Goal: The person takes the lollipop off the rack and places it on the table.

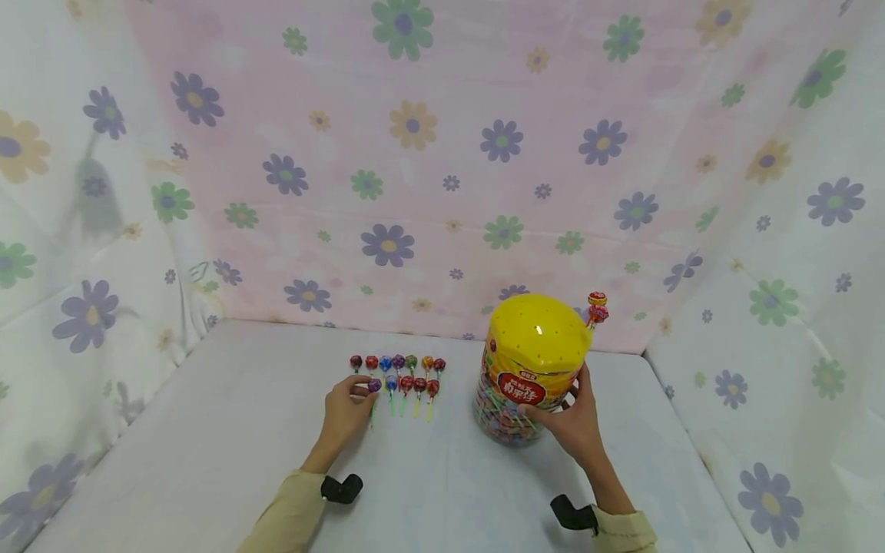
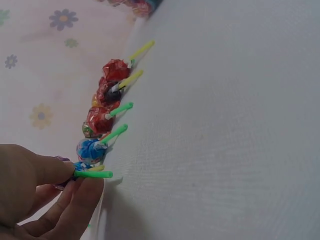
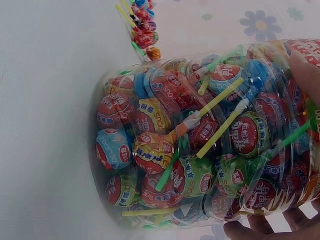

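Observation:
My left hand [image 1: 346, 415] pinches a purple-wrapped lollipop [image 1: 374, 385] between thumb and fingers, at the left end of the front row of lollipops [image 1: 406, 384]. In the left wrist view its green stick [image 2: 95, 174] points away from the fingertips. My right hand [image 1: 577, 430] grips the side of a large clear jar [image 1: 515, 422] with a yellow lid [image 1: 539, 330], thumb in front and fingers round the far side. Wrapped lollipops [image 3: 195, 175] in several colours fill the jar. Two lollipops [image 1: 598, 306] stick up beside the lid's right edge.
Behind the front row lies a back row of lollipops [image 1: 398, 361] in red, blue, purple, green and orange wrappers. Everything stands on a white-covered table [image 1: 228, 461]. Flower-printed cloth [image 1: 415, 192] hangs behind it and at both sides.

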A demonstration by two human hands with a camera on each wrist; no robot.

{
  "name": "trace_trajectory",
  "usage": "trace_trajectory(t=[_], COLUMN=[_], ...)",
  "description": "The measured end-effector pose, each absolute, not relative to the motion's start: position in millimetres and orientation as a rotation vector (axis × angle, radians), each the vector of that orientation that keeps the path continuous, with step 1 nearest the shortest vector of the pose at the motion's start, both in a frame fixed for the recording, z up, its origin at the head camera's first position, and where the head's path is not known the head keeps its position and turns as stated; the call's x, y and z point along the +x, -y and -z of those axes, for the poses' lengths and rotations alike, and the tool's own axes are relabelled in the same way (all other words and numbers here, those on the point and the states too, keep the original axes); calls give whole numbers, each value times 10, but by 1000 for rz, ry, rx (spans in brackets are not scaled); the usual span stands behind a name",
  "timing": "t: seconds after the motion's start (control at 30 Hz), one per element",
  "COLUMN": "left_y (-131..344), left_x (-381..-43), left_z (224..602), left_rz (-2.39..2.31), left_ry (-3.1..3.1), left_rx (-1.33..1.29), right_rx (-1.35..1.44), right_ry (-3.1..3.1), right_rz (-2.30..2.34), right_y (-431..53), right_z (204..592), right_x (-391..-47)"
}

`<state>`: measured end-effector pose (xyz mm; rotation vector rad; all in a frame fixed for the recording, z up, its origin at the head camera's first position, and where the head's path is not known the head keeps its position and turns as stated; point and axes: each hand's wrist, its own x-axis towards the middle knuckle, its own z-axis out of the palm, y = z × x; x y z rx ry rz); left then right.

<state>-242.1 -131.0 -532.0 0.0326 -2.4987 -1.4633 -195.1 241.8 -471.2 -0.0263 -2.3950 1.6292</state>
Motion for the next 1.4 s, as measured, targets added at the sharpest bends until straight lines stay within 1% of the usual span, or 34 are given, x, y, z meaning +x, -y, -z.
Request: trace_trajectory(t=[0.33, 0.73, 1.2, 1.4], left_y=[1274, 1248, 1298, 1161], left_x=[-2569, -2562, -2535, -2484], left_z=[5391, 5390, 5347, 5222], left_rz=[1365, 1300, 1445, 1697], left_ry=[2525, 2549, 2435, 2196], left_rx=[32, 29, 24, -108], right_rx=[-41, -4, -17, -24], right_ry=[2408, 2386, 2387, 2394], right_rz=[-1626, -1629, -1628, -1621], right_y=[-2435, -2440, -2425, -2435], right_z=[4729, 4745, 4711, 4717], right_x=[-1934, -1940, -1964, -1968])
